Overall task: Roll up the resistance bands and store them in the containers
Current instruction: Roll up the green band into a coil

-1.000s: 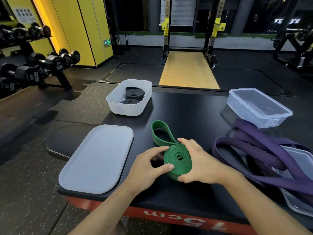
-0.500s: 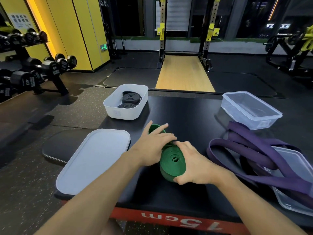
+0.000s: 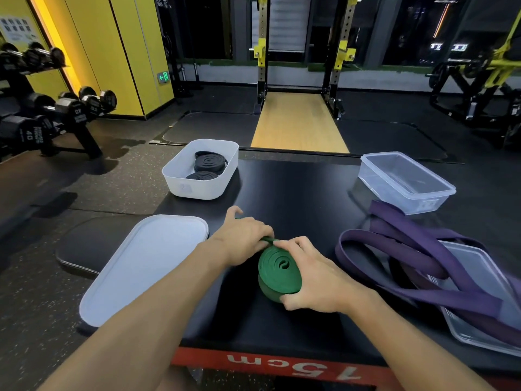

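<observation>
Head view: a green resistance band, mostly coiled, stood on edge on a black platform at centre. The right hand clasped the coil from 3 o'clock; the left hand gripped its loose tail at 10 o'clock. A white container holding black rolled bands sat at 11 o'clock, a clear container at 1 o'clock, and a loose purple band at 3 o'clock.

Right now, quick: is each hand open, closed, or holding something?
Left hand: closed, pinching the loose end of the green band.
Right hand: closed, gripping the rolled part of the same band.
</observation>
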`<action>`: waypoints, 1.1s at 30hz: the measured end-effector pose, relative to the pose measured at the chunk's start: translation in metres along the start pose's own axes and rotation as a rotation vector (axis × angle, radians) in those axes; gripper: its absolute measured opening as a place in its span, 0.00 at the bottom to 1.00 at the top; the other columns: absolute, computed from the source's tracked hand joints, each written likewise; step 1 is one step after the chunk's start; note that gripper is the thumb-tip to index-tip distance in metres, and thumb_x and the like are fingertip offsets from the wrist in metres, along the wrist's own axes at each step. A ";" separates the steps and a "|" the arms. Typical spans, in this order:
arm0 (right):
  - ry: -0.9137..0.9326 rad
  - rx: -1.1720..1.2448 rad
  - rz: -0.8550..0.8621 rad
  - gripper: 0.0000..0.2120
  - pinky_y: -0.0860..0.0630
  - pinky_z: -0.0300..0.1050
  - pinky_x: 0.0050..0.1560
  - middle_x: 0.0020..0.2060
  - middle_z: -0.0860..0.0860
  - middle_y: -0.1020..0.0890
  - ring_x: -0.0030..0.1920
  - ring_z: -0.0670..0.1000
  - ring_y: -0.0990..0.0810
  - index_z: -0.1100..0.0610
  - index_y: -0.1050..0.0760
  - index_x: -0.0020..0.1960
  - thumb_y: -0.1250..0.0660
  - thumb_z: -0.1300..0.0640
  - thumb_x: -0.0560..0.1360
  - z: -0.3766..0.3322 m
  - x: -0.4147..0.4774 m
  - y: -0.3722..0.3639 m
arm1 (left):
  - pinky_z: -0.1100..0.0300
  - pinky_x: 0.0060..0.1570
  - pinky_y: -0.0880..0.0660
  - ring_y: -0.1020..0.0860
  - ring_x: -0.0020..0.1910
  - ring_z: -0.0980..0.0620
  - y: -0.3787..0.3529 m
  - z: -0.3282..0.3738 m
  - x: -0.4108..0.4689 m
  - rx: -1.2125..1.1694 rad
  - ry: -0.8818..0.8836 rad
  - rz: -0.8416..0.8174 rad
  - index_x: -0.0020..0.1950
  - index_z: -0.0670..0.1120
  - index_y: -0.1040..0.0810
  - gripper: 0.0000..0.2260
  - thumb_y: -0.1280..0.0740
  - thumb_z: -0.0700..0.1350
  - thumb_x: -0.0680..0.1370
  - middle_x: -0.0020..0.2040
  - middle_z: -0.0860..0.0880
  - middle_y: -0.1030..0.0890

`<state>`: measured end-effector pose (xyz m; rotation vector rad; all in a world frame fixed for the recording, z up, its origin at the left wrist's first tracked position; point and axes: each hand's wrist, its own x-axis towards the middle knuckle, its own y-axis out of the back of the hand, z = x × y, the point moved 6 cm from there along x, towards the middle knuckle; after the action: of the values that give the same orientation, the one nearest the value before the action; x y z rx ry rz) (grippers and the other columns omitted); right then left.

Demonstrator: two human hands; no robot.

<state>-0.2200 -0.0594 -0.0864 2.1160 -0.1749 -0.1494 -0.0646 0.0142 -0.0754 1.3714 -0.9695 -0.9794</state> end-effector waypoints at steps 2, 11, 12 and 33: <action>0.004 0.001 -0.002 0.50 0.26 0.46 0.65 0.72 0.32 0.44 0.65 0.45 0.27 0.37 0.46 0.78 0.25 0.39 0.61 -0.001 0.000 0.000 | 0.45 0.71 0.51 0.23 0.59 0.54 0.000 0.001 -0.002 -0.012 -0.012 -0.008 0.63 0.55 0.25 0.10 0.44 0.51 0.87 0.55 0.55 0.18; 0.012 -0.004 0.011 0.56 0.26 0.44 0.63 0.71 0.30 0.42 0.64 0.43 0.27 0.35 0.56 0.81 0.26 0.41 0.63 -0.003 -0.001 0.001 | 0.52 0.71 0.40 0.23 0.57 0.52 -0.009 0.006 -0.029 -0.003 -0.038 0.097 0.78 0.56 0.35 0.18 0.48 0.46 0.87 0.54 0.55 0.21; 0.014 -0.021 0.011 0.55 0.26 0.43 0.63 0.71 0.30 0.43 0.64 0.44 0.27 0.36 0.55 0.81 0.26 0.40 0.63 -0.003 -0.001 0.000 | 0.50 0.72 0.40 0.24 0.57 0.51 -0.012 0.006 -0.032 0.020 -0.041 0.119 0.79 0.55 0.37 0.20 0.47 0.45 0.87 0.53 0.54 0.23; -0.126 -0.054 0.193 0.53 0.27 0.43 0.63 0.71 0.32 0.40 0.66 0.46 0.26 0.41 0.47 0.82 0.29 0.33 0.62 -0.004 0.000 -0.005 | 0.48 0.56 0.22 0.21 0.61 0.49 -0.016 0.010 -0.068 -0.337 0.175 0.285 0.78 0.58 0.30 0.19 0.43 0.47 0.87 0.62 0.54 0.17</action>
<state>-0.2190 -0.0532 -0.0889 2.0241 -0.4430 -0.1709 -0.0955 0.0760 -0.0898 0.9876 -0.7994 -0.7525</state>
